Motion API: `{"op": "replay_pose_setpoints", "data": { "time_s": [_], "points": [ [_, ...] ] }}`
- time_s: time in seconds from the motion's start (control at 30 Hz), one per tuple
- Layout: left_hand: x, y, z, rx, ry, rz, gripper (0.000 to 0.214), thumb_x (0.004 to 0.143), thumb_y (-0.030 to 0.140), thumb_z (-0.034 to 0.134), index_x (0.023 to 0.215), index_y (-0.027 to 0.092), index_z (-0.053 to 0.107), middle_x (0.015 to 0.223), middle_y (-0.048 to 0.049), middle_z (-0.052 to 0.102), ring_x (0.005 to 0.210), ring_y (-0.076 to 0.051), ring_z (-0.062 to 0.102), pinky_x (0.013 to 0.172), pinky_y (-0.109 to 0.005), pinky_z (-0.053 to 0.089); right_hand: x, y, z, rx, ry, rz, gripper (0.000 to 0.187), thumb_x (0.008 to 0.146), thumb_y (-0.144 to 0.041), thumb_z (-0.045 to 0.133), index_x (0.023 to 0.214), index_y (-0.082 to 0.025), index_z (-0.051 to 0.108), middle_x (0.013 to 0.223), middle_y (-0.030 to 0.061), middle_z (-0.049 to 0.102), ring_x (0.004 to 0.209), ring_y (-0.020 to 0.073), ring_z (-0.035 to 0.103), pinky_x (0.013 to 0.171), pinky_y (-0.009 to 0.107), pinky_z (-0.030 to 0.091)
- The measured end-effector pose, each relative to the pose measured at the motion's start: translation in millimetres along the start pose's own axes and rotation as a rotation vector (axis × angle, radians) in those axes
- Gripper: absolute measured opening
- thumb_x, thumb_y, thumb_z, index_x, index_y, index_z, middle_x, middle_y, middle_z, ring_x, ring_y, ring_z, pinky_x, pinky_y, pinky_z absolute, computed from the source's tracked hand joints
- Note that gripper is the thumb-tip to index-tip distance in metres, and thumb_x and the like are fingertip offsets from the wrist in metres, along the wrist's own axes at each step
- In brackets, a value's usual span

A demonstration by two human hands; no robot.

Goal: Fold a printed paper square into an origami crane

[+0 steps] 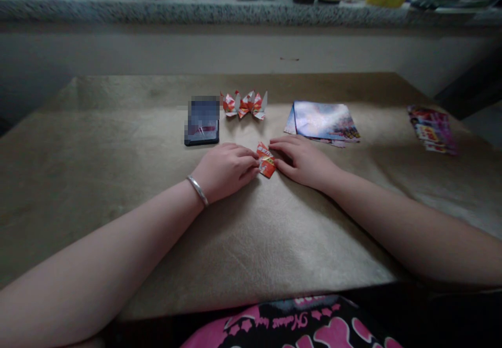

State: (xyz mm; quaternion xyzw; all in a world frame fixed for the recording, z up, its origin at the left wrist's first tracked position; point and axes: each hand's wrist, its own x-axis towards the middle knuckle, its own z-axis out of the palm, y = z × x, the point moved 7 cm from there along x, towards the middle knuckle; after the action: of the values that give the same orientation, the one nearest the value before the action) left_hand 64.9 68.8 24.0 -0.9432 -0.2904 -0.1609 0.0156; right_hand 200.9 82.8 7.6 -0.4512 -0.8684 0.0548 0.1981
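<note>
A small folded piece of red-orange printed paper (266, 160) lies on the table between my two hands. My left hand (229, 170), with a silver bangle at the wrist, rests at the paper's left edge. Its fingers are bent and close together on that edge; the thumb is partly hidden. From the right, my right hand (304, 160) reaches in with thumb and forefinger spread. Its thumb tip touches the paper's right corner, and the forefinger tip is near the upper edge. Just beyond stand several folded red-and-white paper pieces (245, 105) in a row.
A dark phone-like device (203, 123), partly pixelated, lies left of the folded pieces. Shiny printed sheets (325, 120) are stacked beyond my right hand. More colourful printed papers (431, 130) lie far right. Behind the gold-brown table (137, 180) runs a speckled stone sill (117, 10) with assorted items.
</note>
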Motion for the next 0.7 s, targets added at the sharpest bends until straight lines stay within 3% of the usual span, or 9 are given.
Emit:
{"op": "replay_pose_setpoints", "data": {
  "time_s": [0.13, 0.3, 0.43, 0.7],
  "points": [
    [0.0, -10.3, 4.2, -0.020, 0.002, -0.125, 0.027, 0.090, 0.038, 0.053, 0.086, 0.016, 0.068, 0.097, -0.0080, 0.069, 0.088, -0.019, 0.064, 0.079, -0.031, 0.050, 1.0, 0.3, 1.7, 0.015, 0.021, 0.004, 0.036, 0.084, -0.039, 0.060, 0.112, -0.018, 0.067, 0.124, 0.0102, 0.064, 0.116, 0.0266, 0.056, 0.101, 0.045, 0.043],
    [-3.9, -24.4, 8.6, -0.020, 0.005, -0.308, 0.045, 0.084, 0.045, 0.060, 0.115, 0.012, 0.062, 0.109, -0.0135, 0.062, 0.099, -0.025, 0.059, 0.090, -0.039, 0.048, 1.6, -1.3, 2.4, 0.045, 0.010, 0.023, 0.036, 0.084, -0.041, 0.061, 0.112, -0.019, 0.067, 0.125, 0.0107, 0.063, 0.116, 0.0269, 0.055, 0.101, 0.045, 0.041],
    [-3.1, -26.9, 14.3, -0.107, -0.029, -0.302, 0.042, 0.086, 0.043, 0.058, 0.115, 0.014, 0.063, 0.106, -0.0122, 0.062, 0.101, -0.025, 0.056, 0.093, -0.041, 0.046, 1.9, -0.8, 3.2, 0.063, 0.018, 0.033, 0.038, 0.083, -0.042, 0.063, 0.112, -0.018, 0.067, 0.124, 0.0101, 0.064, 0.115, 0.0265, 0.055, 0.101, 0.044, 0.041],
    [-0.3, -31.4, 16.3, -0.260, 0.012, -0.305, 0.039, 0.081, 0.030, 0.067, 0.116, 0.015, 0.060, 0.101, -0.0068, 0.067, 0.097, -0.021, 0.060, 0.093, -0.037, 0.046, 5.5, 5.3, 7.6, 0.210, 0.068, 0.031, 0.035, 0.075, -0.038, 0.073, 0.105, -0.022, 0.064, 0.116, 0.0074, 0.066, 0.110, 0.0253, 0.057, 0.097, 0.043, 0.042]
  ]
}}
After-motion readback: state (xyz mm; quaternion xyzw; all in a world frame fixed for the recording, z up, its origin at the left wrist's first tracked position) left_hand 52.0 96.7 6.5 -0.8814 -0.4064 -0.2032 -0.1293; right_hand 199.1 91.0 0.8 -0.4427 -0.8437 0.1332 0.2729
